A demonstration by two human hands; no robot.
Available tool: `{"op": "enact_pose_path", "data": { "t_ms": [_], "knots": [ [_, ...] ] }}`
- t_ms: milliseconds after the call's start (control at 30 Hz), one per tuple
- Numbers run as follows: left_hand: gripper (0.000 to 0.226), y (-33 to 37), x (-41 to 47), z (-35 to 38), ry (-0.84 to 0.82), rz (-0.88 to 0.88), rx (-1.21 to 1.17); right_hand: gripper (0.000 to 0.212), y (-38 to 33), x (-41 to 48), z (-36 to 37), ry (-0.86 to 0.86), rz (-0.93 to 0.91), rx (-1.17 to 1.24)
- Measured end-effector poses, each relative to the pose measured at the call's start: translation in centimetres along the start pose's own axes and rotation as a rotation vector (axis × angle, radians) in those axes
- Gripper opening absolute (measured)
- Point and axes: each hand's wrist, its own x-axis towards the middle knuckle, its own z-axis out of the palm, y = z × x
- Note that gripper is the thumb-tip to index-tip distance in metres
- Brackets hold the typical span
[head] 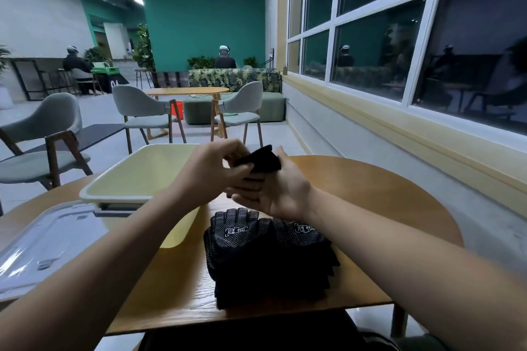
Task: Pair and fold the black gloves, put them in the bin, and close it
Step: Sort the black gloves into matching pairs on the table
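The left hand [216, 171] had its fingers curled and pinched the near edge of a small folded black knitted glove bundle [259, 161]; the right hand [279, 188] lay palm up beneath it, fingers fairly straight, thumb raised beside the cloth, supporting it and not clamping it. The bundle was held in the air above the round wooden table [370, 194], just right of the pale yellow plastic bin [114, 199], which stood open with no gloves visible inside; its clear plastic lid [48, 239] rested on the table to the left, partly against the bin. A stack of black dotted-palm gloves [265, 253] waited on the table near the person's body, below both wrists.

The step seemed to be finishing a fold before the drop into the bin; the task looked early, with most gloves unsorted. The chief risk was the fold springing open, since knit cloth is limp and only one pinch held it; a loose release would let it unroll on landing. A forearm sweeping low could also drag the stack askew and mix the pairs; the lid, lying near the table edge, could be nudged off by the left elbow.
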Motion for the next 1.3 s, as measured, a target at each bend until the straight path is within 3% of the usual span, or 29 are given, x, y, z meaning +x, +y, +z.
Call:
{"op": "enact_pose_path", "data": {
  "t_ms": [67, 233, 467, 700, 867, 1000, 1100, 1200, 1300],
  "knots": [
    [0.019, -0.3, -1.5, -0.1, -0.015, 0.018, 0.055, 0.094, 0.0, 0.7, -0.2, 0.067, -0.012, 0.047],
    [0.026, -1.2, -5.3, 0.2, -0.11, 0.052, 0.069, 0.114, 0.4, 2.0, -0.9, 0.046, 0.027, 0.139],
    [0.022, -2.6, -9.1, 1.7, -0.232, 0.004, 0.02, 0.113, 0.9, 3.8, -1.8, 0.13, 0.141, -0.011],
    [0.006, -2.6, -10.4, 2.1, -0.339, 0.005, 0.003, 0.097, 0.9, 4.7, -2.3, 0.324, 0.168, -0.219],
    [0.012, -2.1, -10.1, 1.7, -0.33, 0.017, -0.014, 0.072, 0.2, 5.2, -3.6, 0.408, 0.082, -0.269],
    [0.022, -1.9, -10.2, 1.7, -0.369, -0.04, -0.063, 0.044, -0.8, 5.2, -5.3, 0.519, -0.06, -0.597],
    [0.032, -2.4, -10.9, 2.2, -0.235, -0.107, -0.106, 0.02, -1.5, 5.0, -6.7, 0.578, -0.137, -1.036],
    [0.024, -3.1, -11.8, 3.0, -0.017, -0.167, -0.066, 0.021, -2.1, 4.4, -7.7, 0.56, -0.129, -1.443],
    [0.015, -3.7, -12.9, 4.0, 0.101, -0.279, -0.09, 0.026, -1.9, 4.2, -8.6, 0.466, -0.035, -1.633]
  ]
}}
